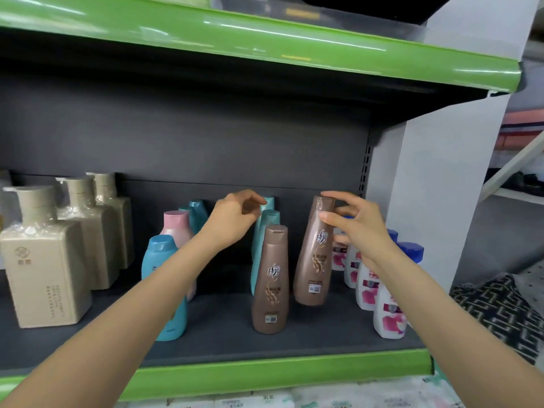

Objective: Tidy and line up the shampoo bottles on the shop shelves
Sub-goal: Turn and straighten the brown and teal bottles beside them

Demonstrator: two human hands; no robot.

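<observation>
Loosely curled and holding nothing, my left hand (235,214) hovers near the teal bottles (266,228). My right hand (353,222) pinches the rear brown bottle (315,254) at its cap, tilting it, probably to align it behind the front brown bottle (270,278).

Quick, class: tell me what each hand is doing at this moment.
Left hand: fingers loosely curled, holding nothing, near the teal bottles.
Right hand: pinching the cap end of the tilted brown bottle.
</observation>
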